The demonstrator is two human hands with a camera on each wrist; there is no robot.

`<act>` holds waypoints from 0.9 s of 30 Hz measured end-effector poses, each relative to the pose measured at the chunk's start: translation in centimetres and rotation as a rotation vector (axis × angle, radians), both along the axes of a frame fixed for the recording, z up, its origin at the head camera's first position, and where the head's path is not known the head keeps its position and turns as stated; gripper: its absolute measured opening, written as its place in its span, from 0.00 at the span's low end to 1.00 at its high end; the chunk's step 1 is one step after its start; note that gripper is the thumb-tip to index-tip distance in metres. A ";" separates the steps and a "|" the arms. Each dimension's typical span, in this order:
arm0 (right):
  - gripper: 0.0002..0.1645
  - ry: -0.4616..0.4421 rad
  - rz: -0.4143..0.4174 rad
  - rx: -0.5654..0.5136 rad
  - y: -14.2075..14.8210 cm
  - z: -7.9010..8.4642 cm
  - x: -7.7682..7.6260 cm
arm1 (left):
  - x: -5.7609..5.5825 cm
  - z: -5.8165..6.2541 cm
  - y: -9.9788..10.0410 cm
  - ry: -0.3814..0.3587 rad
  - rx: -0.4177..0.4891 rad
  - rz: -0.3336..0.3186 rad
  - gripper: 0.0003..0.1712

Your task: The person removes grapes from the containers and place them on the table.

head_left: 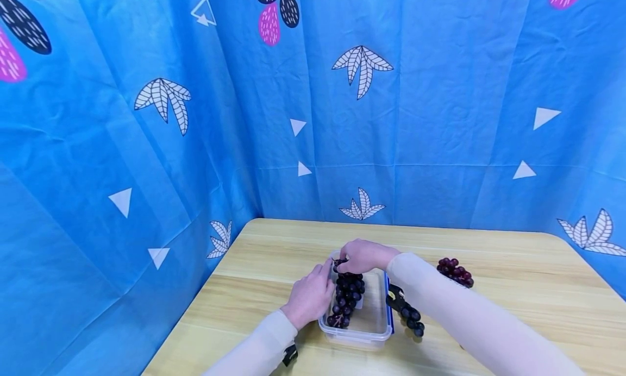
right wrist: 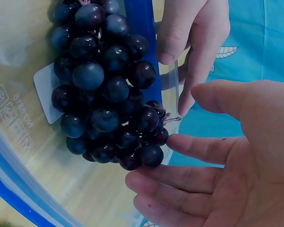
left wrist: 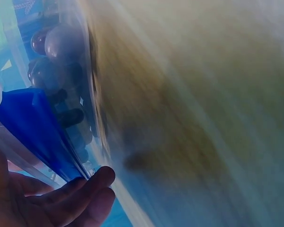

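A dark purple grape bunch (head_left: 348, 294) lies lengthwise inside a clear plastic container (head_left: 375, 313) with blue clip flaps. At its far end, my right hand (head_left: 364, 256) touches the grapes; the right wrist view shows its fingers (right wrist: 189, 179) fairly straight against the lowest grapes (right wrist: 151, 155), the thumb apart from them. My left hand (head_left: 310, 294) holds the container's left wall, its thumb and fingers on either side of the rim. In the left wrist view, fingertips (left wrist: 102, 177) meet the lower end of a blue flap (left wrist: 38, 127), with grapes showing through the clear wall.
A smaller black grape bunch (head_left: 412, 320) lies right of the container, partly under the right forearm. Farther right is a red grape bunch (head_left: 456, 273). A pale label (right wrist: 47, 94) shows under the grapes. A blue patterned curtain (head_left: 440, 120) surrounds the wooden table (head_left: 254, 278).
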State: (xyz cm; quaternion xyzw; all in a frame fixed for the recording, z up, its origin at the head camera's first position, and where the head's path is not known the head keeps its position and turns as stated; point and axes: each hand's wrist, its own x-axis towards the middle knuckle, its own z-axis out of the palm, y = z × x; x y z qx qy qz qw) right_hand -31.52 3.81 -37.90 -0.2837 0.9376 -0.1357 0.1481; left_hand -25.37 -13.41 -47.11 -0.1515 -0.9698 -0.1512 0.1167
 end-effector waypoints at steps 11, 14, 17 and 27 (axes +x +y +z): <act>0.17 -0.029 -0.028 0.023 0.1 -1.0 -0.6 | 0.0 0.0 0.1 -0.017 0.019 -0.001 0.32; 0.20 -0.052 -0.032 0.016 0.2 -1.5 -0.8 | 0.0 0.0 0.1 -0.021 0.019 0.007 0.32; 0.21 -0.058 -0.041 0.028 0.1 -1.8 -1.0 | 0.0 -0.1 0.2 -0.019 0.023 0.010 0.32; 0.21 -0.066 -0.057 0.053 -0.4 -2.6 -1.3 | -0.1 -0.1 0.0 -0.023 0.035 0.006 0.32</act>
